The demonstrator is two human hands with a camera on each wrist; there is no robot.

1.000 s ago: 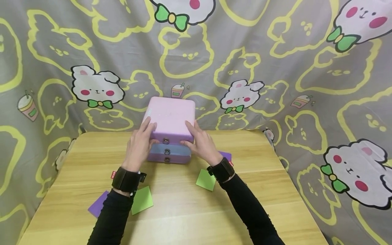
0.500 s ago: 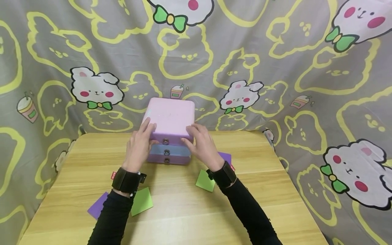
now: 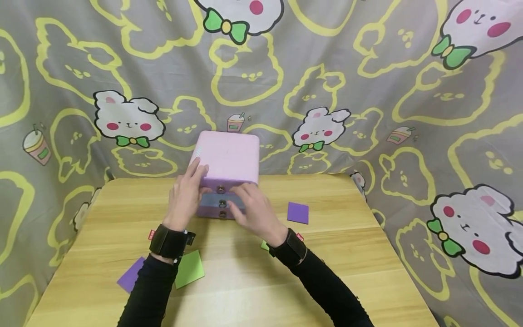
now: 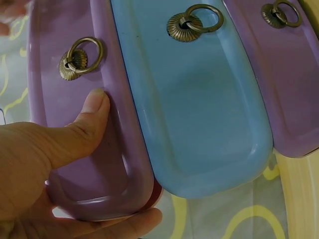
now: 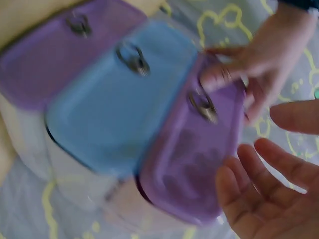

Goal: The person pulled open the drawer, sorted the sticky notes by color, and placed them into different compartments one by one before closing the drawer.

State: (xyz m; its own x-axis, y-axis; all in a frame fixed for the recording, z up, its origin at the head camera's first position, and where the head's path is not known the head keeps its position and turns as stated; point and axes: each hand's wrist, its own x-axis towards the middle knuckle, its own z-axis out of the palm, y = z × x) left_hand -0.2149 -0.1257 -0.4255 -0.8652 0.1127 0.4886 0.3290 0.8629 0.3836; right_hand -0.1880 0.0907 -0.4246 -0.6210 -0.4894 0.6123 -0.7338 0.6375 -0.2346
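Observation:
A small drawer box (image 3: 229,156) with a pink top stands at the back of the table. Its front has three drawers: purple on top, a blue drawer (image 4: 209,99) in the middle, purple at the bottom. Each carries a brass ring pull (image 4: 82,59). My left hand (image 3: 181,195) grips the box's upper left edge, thumb on the top drawer's front and fingers along the side. My right hand (image 3: 259,213) is in front of the drawers with its fingers loosely bent and nothing in them; in the right wrist view its fingertips are beside the top drawer (image 5: 189,159).
On the wooden table (image 3: 347,272) lie a purple paper square (image 3: 298,213) right of the box and a green one (image 3: 189,269) by the left forearm. Another purple square (image 3: 131,274) is partly under that sleeve. A patterned grey curtain (image 3: 175,68) hangs behind.
My right hand has let go of the box's right edge and moved left and down in front of the drawers. The left hand keeps its grip in place.

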